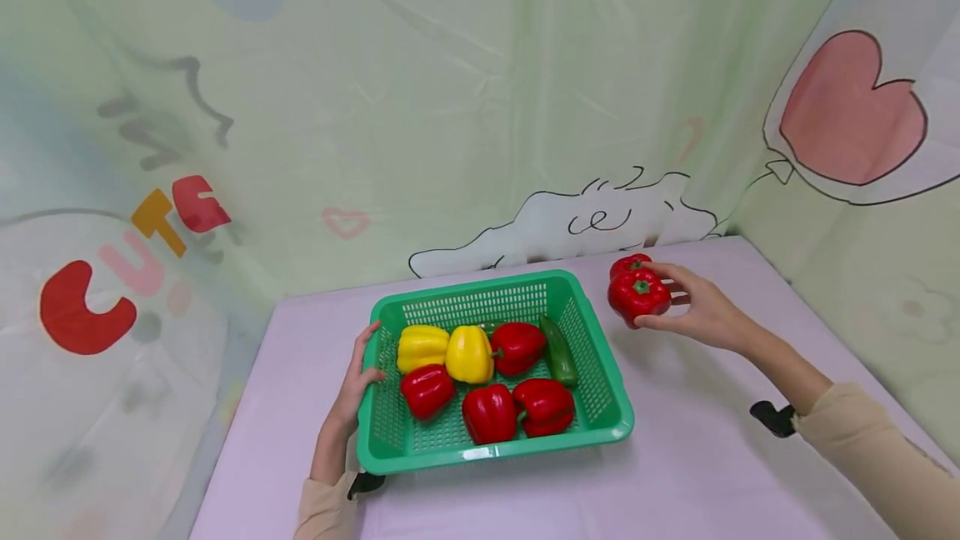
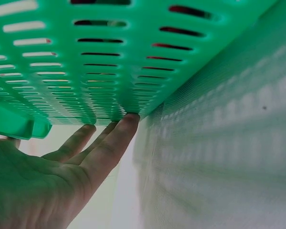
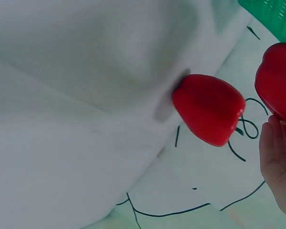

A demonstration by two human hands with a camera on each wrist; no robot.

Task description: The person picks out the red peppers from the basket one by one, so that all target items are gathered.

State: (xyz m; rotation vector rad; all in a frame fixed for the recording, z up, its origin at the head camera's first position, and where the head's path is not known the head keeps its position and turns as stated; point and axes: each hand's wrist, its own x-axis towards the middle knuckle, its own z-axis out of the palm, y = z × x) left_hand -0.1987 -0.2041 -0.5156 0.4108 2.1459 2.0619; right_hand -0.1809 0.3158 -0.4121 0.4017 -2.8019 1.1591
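My left hand (image 1: 351,390) holds the left side of a green plastic basket (image 1: 495,455), thumb over the rim. In the left wrist view its fingertips (image 2: 129,119) press the slotted outer wall. Inside the basket lie several red bell peppers (image 1: 490,415), two yellow bell peppers (image 1: 470,355) and a green cucumber-like vegetable (image 1: 558,352) along the right wall. To the right of the basket, my right hand (image 1: 697,307) grips a red bell pepper (image 1: 636,298) between thumb and fingers, above the table. Behind it, another red bell pepper (image 3: 207,109) rests on the table.
A pale lilac cloth covers the table (image 1: 697,432). Printed curtains (image 1: 450,107) hang along its back and sides. The basket takes up the middle of the table, its right rim just left of the held pepper.
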